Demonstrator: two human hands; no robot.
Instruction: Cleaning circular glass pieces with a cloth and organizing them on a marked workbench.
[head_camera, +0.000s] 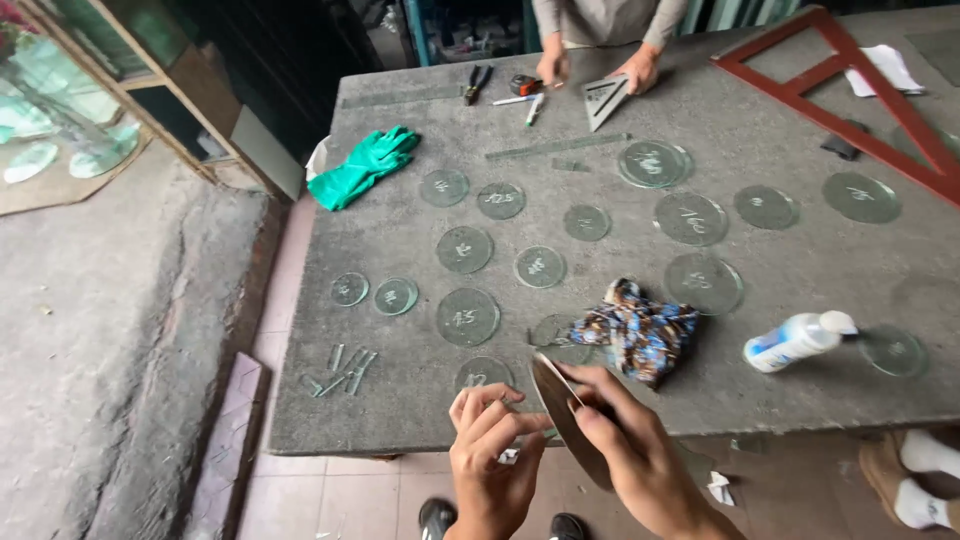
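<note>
Held disc: round glass disc (562, 405), tilted nearly edge-on, over the near table edge, just in front of the patterned cloth.
Right hand: right hand (630, 440) closed on the disc, fingers wrapped over its upper rim.
Left hand: left hand (492, 450) pinching the disc's lower left edge with curled fingertips.
Close obstacles: patterned cloth (640, 330) bunched just beyond the hands; a flat glass disc (484, 375) lies beside the left hand, another half under the cloth.
Right of hands: white squeeze bottle (797, 340) lying on its side, well apart from the cloth.
Table spread: many glass discs (467, 316) lie flat in loose rows across the grey table (400, 250), most with marks on top.
Left corner: glass offcut strips (340, 372) scattered near the table's near-left corner.
Far side: green rubber glove (362, 166), pliers (474, 84), glass triangle (604, 98), and another person's hands (640, 68) resting at the far edge.
Far right: red frame (850, 90) lying angled on the table.
Edges: the near edge runs right under the hands; the left edge drops to a tiled floor strip.
Open room: bare tabletop between cloth and bottle, and along the near-right stretch.
</note>
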